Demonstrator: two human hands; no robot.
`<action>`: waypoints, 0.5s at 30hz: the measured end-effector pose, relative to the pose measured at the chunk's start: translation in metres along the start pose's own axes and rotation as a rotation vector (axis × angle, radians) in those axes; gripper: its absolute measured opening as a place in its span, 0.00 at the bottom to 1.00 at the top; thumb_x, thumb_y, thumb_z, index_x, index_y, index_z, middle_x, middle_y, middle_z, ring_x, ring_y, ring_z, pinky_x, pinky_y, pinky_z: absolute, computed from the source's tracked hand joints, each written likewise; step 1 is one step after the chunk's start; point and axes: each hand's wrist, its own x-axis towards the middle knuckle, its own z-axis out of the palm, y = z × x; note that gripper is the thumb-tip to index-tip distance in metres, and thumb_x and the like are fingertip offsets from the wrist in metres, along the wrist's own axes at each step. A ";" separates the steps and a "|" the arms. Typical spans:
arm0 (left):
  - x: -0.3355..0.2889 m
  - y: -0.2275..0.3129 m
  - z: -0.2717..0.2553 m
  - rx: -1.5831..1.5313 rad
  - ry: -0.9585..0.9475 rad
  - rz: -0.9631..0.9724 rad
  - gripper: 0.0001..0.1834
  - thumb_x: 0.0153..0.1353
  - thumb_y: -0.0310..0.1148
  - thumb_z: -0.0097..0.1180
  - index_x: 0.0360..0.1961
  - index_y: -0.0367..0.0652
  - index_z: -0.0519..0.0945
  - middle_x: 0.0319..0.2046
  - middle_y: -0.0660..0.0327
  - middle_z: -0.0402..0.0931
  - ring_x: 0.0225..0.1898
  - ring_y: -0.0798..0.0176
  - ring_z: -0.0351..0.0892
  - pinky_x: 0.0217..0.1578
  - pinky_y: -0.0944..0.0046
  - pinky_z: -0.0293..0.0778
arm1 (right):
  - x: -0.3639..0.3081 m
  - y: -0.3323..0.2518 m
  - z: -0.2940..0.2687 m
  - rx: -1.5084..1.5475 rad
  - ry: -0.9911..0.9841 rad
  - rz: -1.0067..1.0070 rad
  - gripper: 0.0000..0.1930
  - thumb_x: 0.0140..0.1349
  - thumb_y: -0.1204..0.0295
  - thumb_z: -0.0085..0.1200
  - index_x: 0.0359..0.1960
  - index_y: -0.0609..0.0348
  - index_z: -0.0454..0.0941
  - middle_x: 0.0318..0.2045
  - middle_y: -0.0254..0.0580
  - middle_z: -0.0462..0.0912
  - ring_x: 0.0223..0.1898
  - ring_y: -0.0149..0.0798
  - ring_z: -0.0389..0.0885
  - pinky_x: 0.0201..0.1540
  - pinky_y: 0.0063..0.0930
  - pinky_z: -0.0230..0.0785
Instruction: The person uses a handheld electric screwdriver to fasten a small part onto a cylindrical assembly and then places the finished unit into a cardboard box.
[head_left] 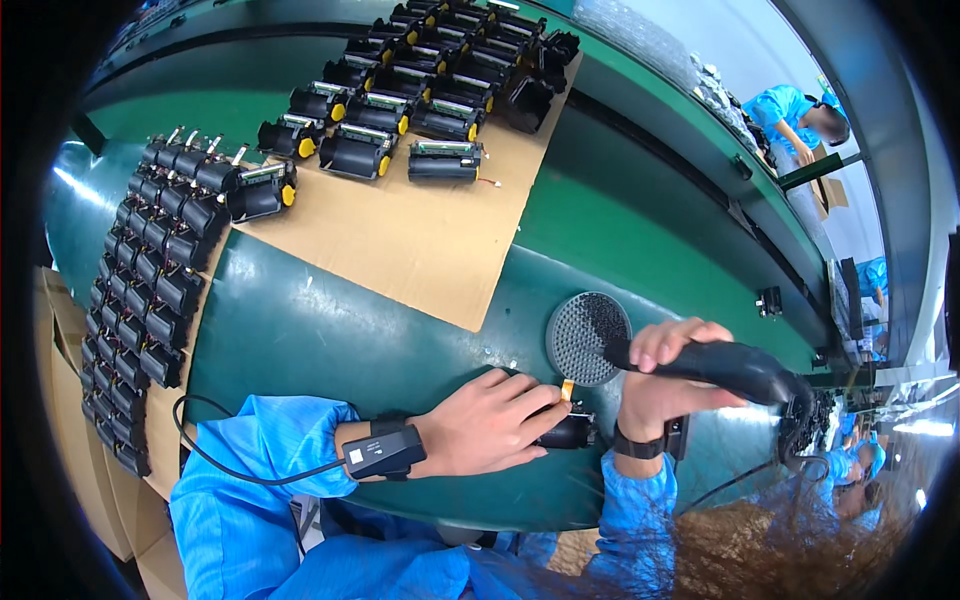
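Observation:
My right hand [668, 375] is wrapped round a black electric screwdriver [725, 368] with a coiled cord. Its tip end reaches over a round grey dish [562, 350] of small dark pieces, probably screws. Below the dish lies a small black module [570, 431] with a yellow-orange strip [568, 389] standing up from it. My left hand [490, 425] lies palm down over the module's left side, gripping it with the fingers, which hide part of it. A wired black device is strapped to my left wrist.
Several black modules with yellow knobs [356, 150] stand in rows on a cardboard sheet [420, 255] at the back. More black modules [150, 265] are packed in rows at far left. A dark shelf rail crosses behind the green table [330, 340]. Co-workers [790, 115] sit at right.

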 end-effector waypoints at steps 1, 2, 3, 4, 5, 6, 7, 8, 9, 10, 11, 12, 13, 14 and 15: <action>-0.001 0.001 0.000 -0.002 0.002 -0.006 0.30 0.64 0.47 0.66 0.63 0.42 0.78 0.56 0.61 0.74 0.54 0.58 0.76 0.52 0.57 0.73 | 0.002 -0.010 0.005 0.054 0.018 -0.047 0.47 0.57 0.17 0.40 0.45 0.55 0.71 0.21 0.37 0.71 0.16 0.35 0.70 0.17 0.28 0.64; -0.002 0.001 -0.001 0.007 -0.007 -0.010 0.30 0.64 0.46 0.66 0.63 0.42 0.78 0.57 0.60 0.74 0.54 0.58 0.76 0.53 0.57 0.73 | 0.002 -0.021 0.008 0.109 0.037 -0.094 0.46 0.59 0.18 0.39 0.46 0.54 0.71 0.21 0.35 0.70 0.15 0.34 0.69 0.16 0.27 0.62; -0.002 0.002 -0.002 0.018 -0.013 -0.011 0.30 0.64 0.46 0.66 0.63 0.42 0.78 0.57 0.60 0.74 0.55 0.58 0.76 0.53 0.57 0.73 | 0.001 -0.033 0.009 0.086 0.013 -0.104 0.44 0.63 0.20 0.37 0.46 0.54 0.71 0.21 0.34 0.70 0.14 0.31 0.67 0.14 0.26 0.59; -0.001 0.001 -0.001 0.016 -0.010 -0.012 0.30 0.64 0.46 0.66 0.63 0.42 0.78 0.57 0.60 0.74 0.55 0.58 0.76 0.53 0.57 0.73 | -0.003 -0.044 0.010 0.108 -0.007 -0.085 0.43 0.64 0.20 0.37 0.45 0.54 0.70 0.22 0.34 0.70 0.14 0.31 0.67 0.14 0.26 0.59; -0.001 0.001 -0.001 0.007 -0.005 -0.007 0.31 0.64 0.46 0.66 0.63 0.42 0.78 0.57 0.60 0.74 0.55 0.58 0.76 0.53 0.57 0.73 | -0.009 -0.052 0.011 0.127 -0.017 -0.067 0.43 0.64 0.21 0.37 0.45 0.54 0.69 0.22 0.34 0.70 0.14 0.31 0.67 0.14 0.26 0.60; -0.002 0.000 0.000 0.003 -0.003 -0.009 0.31 0.64 0.46 0.66 0.63 0.42 0.78 0.57 0.60 0.74 0.55 0.58 0.76 0.54 0.57 0.73 | -0.018 -0.055 0.011 0.156 -0.026 -0.045 0.42 0.64 0.21 0.38 0.44 0.54 0.68 0.22 0.35 0.70 0.14 0.31 0.67 0.15 0.26 0.61; -0.002 -0.001 0.000 0.002 -0.002 -0.012 0.31 0.64 0.46 0.66 0.63 0.42 0.78 0.57 0.60 0.74 0.55 0.58 0.76 0.54 0.57 0.73 | -0.026 -0.058 0.011 0.148 -0.022 -0.037 0.41 0.65 0.22 0.38 0.44 0.54 0.67 0.22 0.35 0.70 0.14 0.32 0.67 0.15 0.27 0.63; -0.002 -0.001 0.001 -0.001 0.004 -0.010 0.31 0.63 0.46 0.66 0.63 0.42 0.78 0.57 0.60 0.75 0.55 0.58 0.76 0.54 0.57 0.73 | -0.032 -0.061 0.012 0.137 -0.059 -0.016 0.41 0.66 0.23 0.38 0.44 0.55 0.66 0.22 0.36 0.70 0.15 0.33 0.69 0.16 0.28 0.65; -0.002 0.000 0.001 -0.006 0.009 -0.004 0.31 0.63 0.46 0.67 0.63 0.42 0.78 0.57 0.60 0.75 0.55 0.58 0.76 0.54 0.57 0.73 | -0.039 -0.063 0.009 0.123 -0.072 -0.017 0.41 0.67 0.23 0.38 0.44 0.56 0.66 0.22 0.37 0.71 0.16 0.34 0.70 0.16 0.29 0.66; -0.001 0.000 0.002 -0.009 0.008 -0.004 0.31 0.63 0.46 0.67 0.63 0.42 0.78 0.57 0.60 0.75 0.55 0.58 0.76 0.54 0.57 0.73 | -0.044 -0.063 0.007 0.109 -0.085 -0.018 0.41 0.67 0.24 0.39 0.44 0.56 0.66 0.23 0.38 0.72 0.16 0.35 0.71 0.17 0.29 0.67; -0.001 0.000 0.002 -0.009 0.014 -0.003 0.31 0.63 0.46 0.67 0.63 0.42 0.78 0.57 0.61 0.75 0.55 0.59 0.76 0.54 0.57 0.73 | -0.048 -0.062 0.005 0.107 -0.083 -0.017 0.41 0.67 0.24 0.39 0.44 0.56 0.66 0.23 0.38 0.72 0.16 0.35 0.71 0.17 0.29 0.67; -0.001 0.000 0.002 -0.007 0.018 -0.004 0.31 0.63 0.46 0.67 0.63 0.42 0.78 0.57 0.61 0.75 0.56 0.59 0.76 0.54 0.57 0.73 | -0.051 -0.061 0.005 0.115 -0.092 -0.017 0.41 0.67 0.24 0.39 0.44 0.56 0.66 0.23 0.39 0.72 0.17 0.35 0.72 0.17 0.30 0.68; -0.001 0.000 0.002 -0.008 0.016 -0.006 0.31 0.63 0.46 0.67 0.63 0.42 0.78 0.57 0.61 0.75 0.56 0.59 0.76 0.54 0.57 0.73 | -0.053 -0.059 0.005 0.124 -0.101 -0.017 0.41 0.67 0.24 0.40 0.44 0.57 0.66 0.24 0.40 0.73 0.17 0.36 0.73 0.18 0.30 0.69; -0.002 0.000 0.002 -0.019 0.017 -0.012 0.31 0.63 0.46 0.67 0.63 0.42 0.78 0.57 0.61 0.75 0.56 0.59 0.76 0.53 0.57 0.73 | -0.053 -0.058 0.005 0.124 -0.098 -0.015 0.41 0.67 0.24 0.40 0.44 0.57 0.66 0.24 0.40 0.73 0.17 0.36 0.73 0.18 0.30 0.69; -0.002 0.000 0.002 -0.030 0.020 -0.015 0.31 0.63 0.46 0.67 0.63 0.42 0.78 0.57 0.61 0.75 0.56 0.59 0.76 0.53 0.58 0.73 | -0.052 -0.056 0.006 0.115 -0.136 -0.014 0.40 0.67 0.25 0.42 0.45 0.58 0.67 0.23 0.39 0.72 0.17 0.35 0.72 0.17 0.28 0.67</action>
